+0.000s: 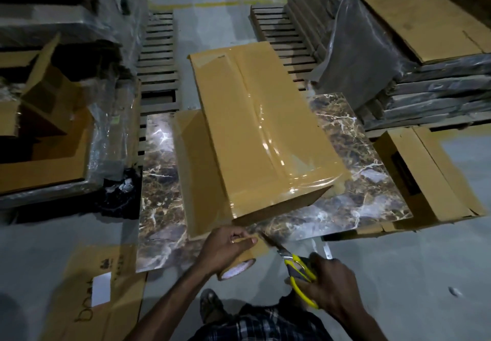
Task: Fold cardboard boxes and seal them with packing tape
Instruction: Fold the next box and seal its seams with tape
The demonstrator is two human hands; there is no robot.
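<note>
Gripping the tape roll [239, 264] from above with the left hand [225, 246], fingers curled over its top and thumb along the right side, right at the near edge of the marbled tabletop [366, 181]. Holding yellow-handled scissors [299, 270] in the right hand [330, 289], fingers wrapped round the loops, blades pointing far and left, tip just beside the roll and close to the near corner of the cardboard box [255, 128]. Hard to tell whether the blades are parted. Sitting mid-tabletop, that box, flaps closed, turned at a slant, with glossy tape running the length of the top seam and down over the near end. To the near left on the floor, a flat cardboard sheet [101, 287] with a white label. To the right, an open carton [425, 176] touching the tabletop's edge. Far right, plastic-wrapped stacks of flattened cardboard [425, 35]; beyond the box, wooden pallets [159, 61].
</note>
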